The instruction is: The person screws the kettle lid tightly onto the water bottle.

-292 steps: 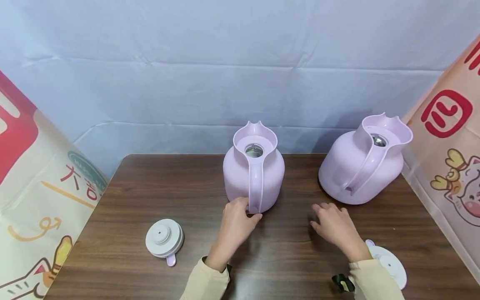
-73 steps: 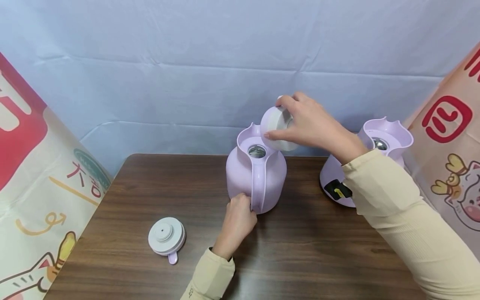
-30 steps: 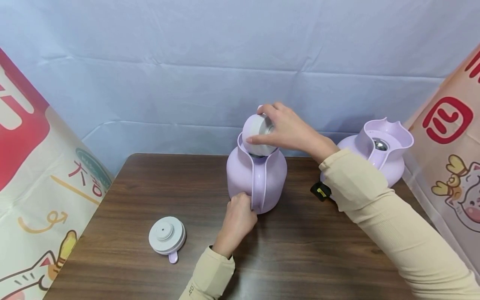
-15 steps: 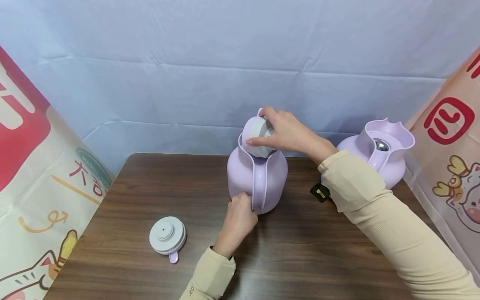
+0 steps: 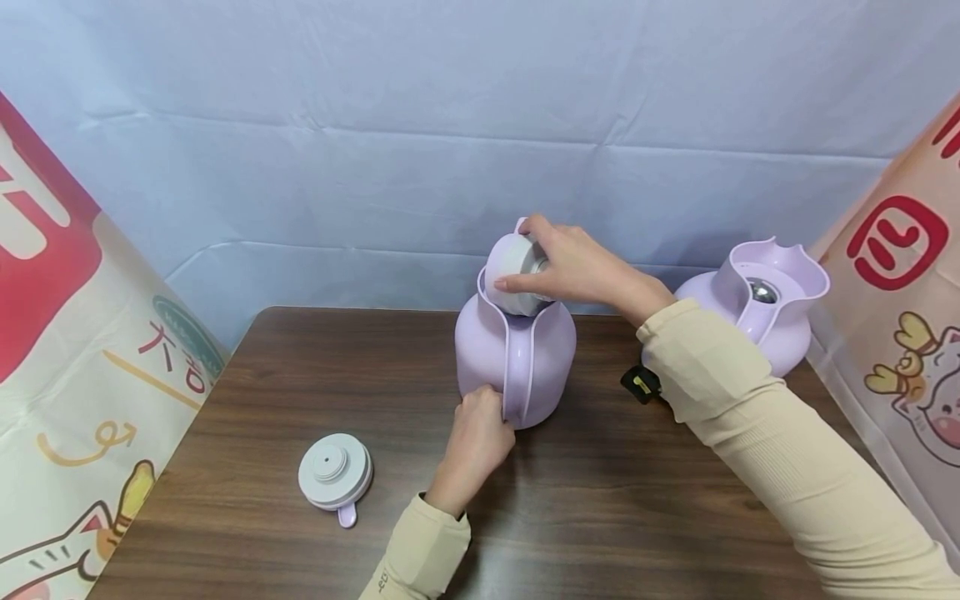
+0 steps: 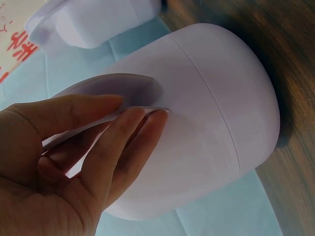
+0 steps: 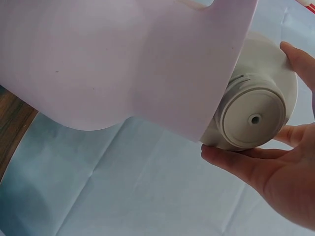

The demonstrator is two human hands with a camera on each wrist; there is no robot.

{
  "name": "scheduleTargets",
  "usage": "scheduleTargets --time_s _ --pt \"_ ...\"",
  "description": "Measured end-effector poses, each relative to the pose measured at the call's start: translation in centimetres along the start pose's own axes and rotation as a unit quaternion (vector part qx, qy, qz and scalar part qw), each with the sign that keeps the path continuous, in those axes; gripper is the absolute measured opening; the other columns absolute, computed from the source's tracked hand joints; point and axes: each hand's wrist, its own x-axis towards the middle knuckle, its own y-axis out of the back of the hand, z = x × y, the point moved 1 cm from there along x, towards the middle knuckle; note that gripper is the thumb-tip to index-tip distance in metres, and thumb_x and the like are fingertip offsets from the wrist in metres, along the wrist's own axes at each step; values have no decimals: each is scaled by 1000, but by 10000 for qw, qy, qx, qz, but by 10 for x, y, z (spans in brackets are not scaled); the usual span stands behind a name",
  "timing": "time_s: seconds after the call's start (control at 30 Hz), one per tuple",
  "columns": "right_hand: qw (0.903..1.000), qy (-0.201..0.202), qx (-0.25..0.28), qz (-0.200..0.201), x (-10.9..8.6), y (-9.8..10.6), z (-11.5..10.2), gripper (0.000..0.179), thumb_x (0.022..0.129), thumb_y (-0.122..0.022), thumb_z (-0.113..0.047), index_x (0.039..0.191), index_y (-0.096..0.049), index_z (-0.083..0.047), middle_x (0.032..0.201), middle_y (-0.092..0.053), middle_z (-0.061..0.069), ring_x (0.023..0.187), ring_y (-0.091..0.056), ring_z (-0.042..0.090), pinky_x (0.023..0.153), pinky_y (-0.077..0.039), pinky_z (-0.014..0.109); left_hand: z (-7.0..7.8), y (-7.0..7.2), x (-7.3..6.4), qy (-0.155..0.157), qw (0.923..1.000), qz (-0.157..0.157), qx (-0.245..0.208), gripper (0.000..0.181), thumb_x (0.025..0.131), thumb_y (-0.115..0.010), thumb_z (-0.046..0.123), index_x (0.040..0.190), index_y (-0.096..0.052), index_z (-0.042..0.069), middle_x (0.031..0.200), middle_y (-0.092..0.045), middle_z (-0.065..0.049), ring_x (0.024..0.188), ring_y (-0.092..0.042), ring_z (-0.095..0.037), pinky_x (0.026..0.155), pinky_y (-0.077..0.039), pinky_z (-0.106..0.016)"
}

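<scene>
A lilac thermos jug stands upright near the table's back edge. Its lower handle is gripped by my left hand; in the left wrist view, thumb and fingers of the left hand pinch the handle against the jug body. My right hand holds a white and lilac lid tilted on its edge at the jug's mouth, mostly covering the opening. The right wrist view shows the threaded underside of the lid facing sideways, touching or very near the rim, between thumb and fingers of the right hand.
A second lilac jug, lidless, stands at the back right, partly behind my right sleeve. Another lid lies underside up on the wooden table at left. A pale cloth hangs behind; printed panels flank both sides.
Earlier, the right hand took the lid from the table's right side and carried it over the middle jug. The left hand closed round the handle. Over the last second, almost nothing moves.
</scene>
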Motion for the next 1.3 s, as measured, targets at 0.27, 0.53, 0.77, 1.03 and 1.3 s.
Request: scheduleTargets --time_s 0.27,0.53,0.77,1.03,1.3 --pt "9999 -30 -95 -106 0 1 1 71 76 -69 -44 128 -36 -7 107 -56 17 97 -52 29 82 -40 41 0 0 0 30 10000 -17 -42 23 60 -57 -11 49 -48 8 63 -53 -7 60 -57 -31 54 -45 -40" --pt "9995 18 -230 -195 0 3 1 72 76 -68 -44 128 -36 -7 105 -56 18 95 -52 31 80 -40 41 1 0 0 17 10000 -18 25 23 60 -58 -10 49 -48 7 63 -53 -8 61 -58 -32 54 -46 -40" --pt "9990 42 -246 -361 0 8 1 69 77 -68 -40 128 -37 -6 113 -54 21 101 -50 33 84 -39 44 1 1 0 47 10000 -20 17 23 61 -59 -9 49 -48 8 63 -53 -8 62 -58 -33 55 -46 -41" --pt "9984 184 -202 -490 -3 12 -1 63 78 -68 -35 124 -38 -3 113 -53 21 101 -49 33 85 -38 44 1 0 -1 72 10000 -21 -3 23 61 -59 -9 49 -47 8 63 -53 -8 61 -58 -33 55 -46 -41" --pt "9985 144 -103 -514 -5 13 -1 59 77 -69 -31 119 -38 -4 102 -56 18 92 -52 31 80 -39 41 1 0 -1 76 10000 -4 -22 24 61 -58 -9 49 -46 8 62 -53 -8 60 -58 -33 54 -46 -41"
